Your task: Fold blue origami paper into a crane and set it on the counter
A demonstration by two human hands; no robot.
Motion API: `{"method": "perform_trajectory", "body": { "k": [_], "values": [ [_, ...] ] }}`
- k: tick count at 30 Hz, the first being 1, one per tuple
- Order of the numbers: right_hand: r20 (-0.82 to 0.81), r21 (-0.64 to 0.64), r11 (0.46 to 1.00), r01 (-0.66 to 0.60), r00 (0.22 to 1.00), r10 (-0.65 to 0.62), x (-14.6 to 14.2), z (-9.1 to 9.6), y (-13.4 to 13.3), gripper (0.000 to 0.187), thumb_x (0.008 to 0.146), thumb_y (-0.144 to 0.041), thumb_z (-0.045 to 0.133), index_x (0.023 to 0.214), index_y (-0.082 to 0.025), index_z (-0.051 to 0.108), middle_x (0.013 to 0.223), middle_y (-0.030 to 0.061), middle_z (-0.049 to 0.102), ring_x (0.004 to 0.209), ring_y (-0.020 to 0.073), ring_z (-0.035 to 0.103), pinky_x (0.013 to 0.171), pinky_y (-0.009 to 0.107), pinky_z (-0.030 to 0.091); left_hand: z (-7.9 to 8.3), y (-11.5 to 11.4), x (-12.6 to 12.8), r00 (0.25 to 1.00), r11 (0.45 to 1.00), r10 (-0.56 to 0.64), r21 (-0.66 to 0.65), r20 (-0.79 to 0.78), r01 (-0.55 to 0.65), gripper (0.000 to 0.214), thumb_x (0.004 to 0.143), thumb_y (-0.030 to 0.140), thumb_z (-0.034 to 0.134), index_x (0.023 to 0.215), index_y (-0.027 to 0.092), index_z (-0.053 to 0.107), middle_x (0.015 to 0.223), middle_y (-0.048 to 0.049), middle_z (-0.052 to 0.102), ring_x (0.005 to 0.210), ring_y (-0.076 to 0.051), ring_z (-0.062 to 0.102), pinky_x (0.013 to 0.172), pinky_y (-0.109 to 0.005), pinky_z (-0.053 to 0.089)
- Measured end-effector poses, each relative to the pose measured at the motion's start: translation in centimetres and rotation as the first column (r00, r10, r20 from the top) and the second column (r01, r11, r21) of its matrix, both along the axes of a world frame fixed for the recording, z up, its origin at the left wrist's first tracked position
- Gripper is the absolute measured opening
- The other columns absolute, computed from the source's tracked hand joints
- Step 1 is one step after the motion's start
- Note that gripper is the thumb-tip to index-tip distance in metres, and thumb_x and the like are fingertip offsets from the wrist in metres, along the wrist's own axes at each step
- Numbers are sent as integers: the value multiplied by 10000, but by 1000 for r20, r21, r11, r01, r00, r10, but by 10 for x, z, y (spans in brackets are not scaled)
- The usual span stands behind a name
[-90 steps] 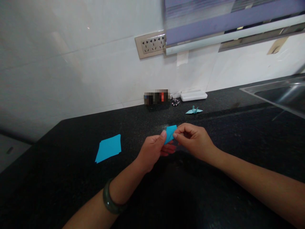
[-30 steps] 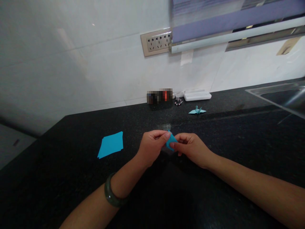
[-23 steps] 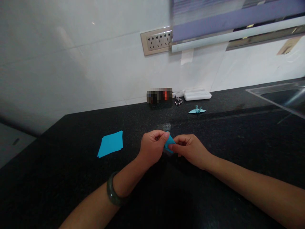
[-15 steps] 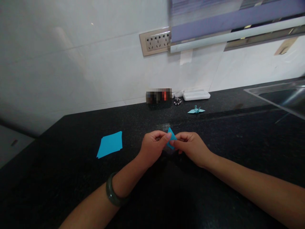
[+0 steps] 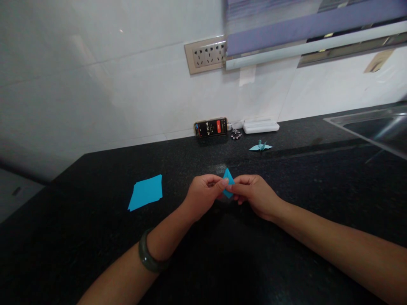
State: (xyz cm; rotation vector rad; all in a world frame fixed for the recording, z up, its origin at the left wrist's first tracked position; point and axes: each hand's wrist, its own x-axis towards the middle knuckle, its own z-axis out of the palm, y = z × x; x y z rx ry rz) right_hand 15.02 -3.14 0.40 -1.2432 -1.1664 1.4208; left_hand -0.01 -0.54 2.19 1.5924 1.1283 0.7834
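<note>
bright-blue folded paper diamond (image 5: pixel 228 176), slanted a moment ago, now points nearly straight up over the black speckled counter (image 5: pixel 178 157); left hand (image 5: pixel 203 195) and right hand (image 5: pixel 256 195) pinch its opposite edges, so folding seems well underway.

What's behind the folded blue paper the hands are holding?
Beyond the folded blue paper there's black counter, then a phone near the wall. The folded blue paper covers whatever is right behind it, so I can't see that.

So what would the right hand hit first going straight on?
The right hand would probably meet the left hand just beyond the folded blue paper it pinches, though depth is hard to tell.
</note>
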Motion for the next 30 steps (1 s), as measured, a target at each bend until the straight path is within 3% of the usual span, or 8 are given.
{"method": "perform_trajectory", "body": {
  "k": [6,14,23,26,30],
  "values": [
    [10,13,997,-70,998,69,4,1,4,227,714,-343,570,610,-143,557,559,-12,528,455,64,448,417,192,350,3,-1,2,998,998,57,-9,-30,-57,204,703,317,587,661,121,620,552,-15,586,500,-103,508,486,-218,387],
    [132,161,983,-92,989,71,12,-1,11,268,719,-404,574,629,-154,537,530,-39,482,427,58,404,420,203,333,0,-2,-1,998,999,-36,-17,-58,35,220,720,329,566,682,121,627,591,-25,601,514,-105,520,494,-220,402],
    [131,181,984,1,991,-25,11,1,10,258,723,-357,564,563,-165,502,445,-54,438,396,63,386,413,212,295,-4,-1,1,1000,995,-22,-98,22,24,354,746,455,511,673,123,613,602,-44,610,543,-118,553,539,-245,460],
    [130,181,983,-3,991,-21,11,1,10,252,718,-362,569,576,-160,519,466,-46,457,403,64,386,412,212,293,-4,-2,1,1000,997,-27,-77,-11,26,283,695,404,592,706,123,619,609,-38,614,535,-115,550,514,-231,444],
    [154,179,984,-7,988,-20,10,3,9,244,717,-351,571,579,-155,526,476,-41,466,413,67,395,413,211,296,-4,-2,1,997,998,-50,-52,-52,47,226,718,347,567,706,129,623,610,-30,613,545,-116,552,524,-231,439]
  ]
}}
